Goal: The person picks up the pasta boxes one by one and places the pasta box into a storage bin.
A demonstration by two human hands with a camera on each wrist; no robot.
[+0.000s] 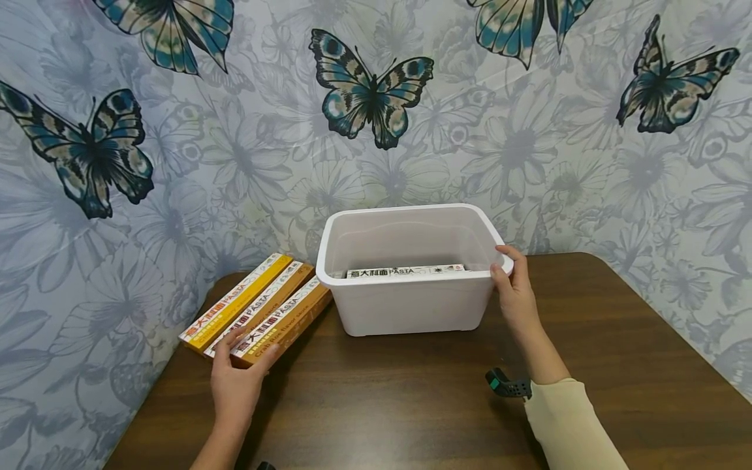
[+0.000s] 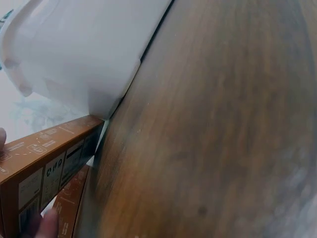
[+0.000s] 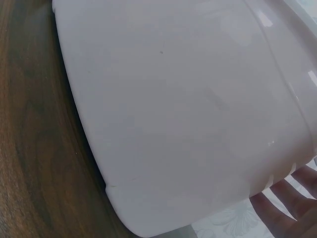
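Three pasta boxes lie side by side at the left of the white plastic bin: a yellow box (image 1: 235, 303), a brown box (image 1: 267, 297) and, closest to the bin, an orange-brown box (image 1: 288, 320). My left hand (image 1: 237, 385) grips that last box by its near end, thumb on one side and fingers on the other. In the left wrist view, the held box (image 2: 49, 153) is tilted, its far end close to the bin's wall. My right hand (image 1: 517, 294) holds the right rim of the bin (image 1: 411, 310). Inside the bin, another pasta box (image 1: 405, 271) shows its white labelled edge.
The bin and boxes are on a brown wooden table (image 1: 388, 398). Behind it hangs a floral cloth (image 1: 258, 150) with butterflies. A dark band with a green part (image 1: 508, 385) is at the right wrist.
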